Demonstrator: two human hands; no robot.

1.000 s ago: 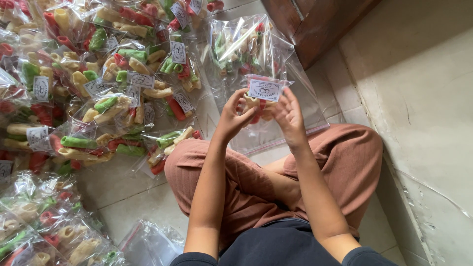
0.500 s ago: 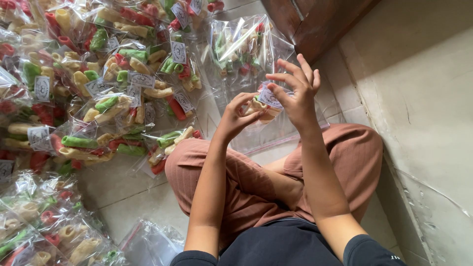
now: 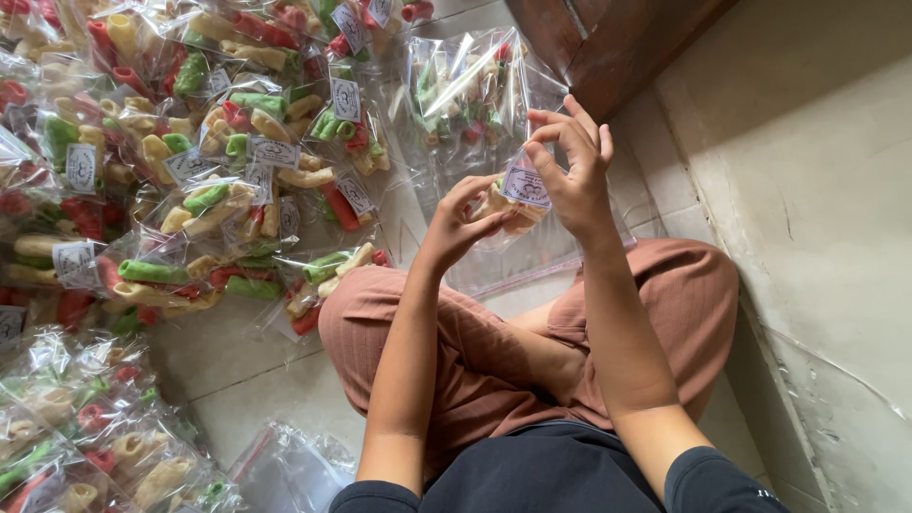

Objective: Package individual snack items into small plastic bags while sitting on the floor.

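A person sits cross-legged on a tiled floor (image 3: 237, 370), seen from above, holding a small clear packet of snacks (image 3: 508, 204) up in front of their knees. The left hand (image 3: 461, 223) supports the packet from its left side, its grip closed on the plastic with fingers and thumb. The right hand (image 3: 570, 166) is on the packet's right, pinching the top near a white paper label (image 3: 525, 185), thumb and forefinger together, other fingers spread upward. Just behind the packet lies a larger clear bag (image 3: 465, 95) of loose coloured pieces. Left of the packet, a heap of filled, labelled packets (image 3: 190, 171) of red, green and yellow tube-shaped snacks covers the floor. Right of the packet rises a pale wall (image 3: 817, 190).
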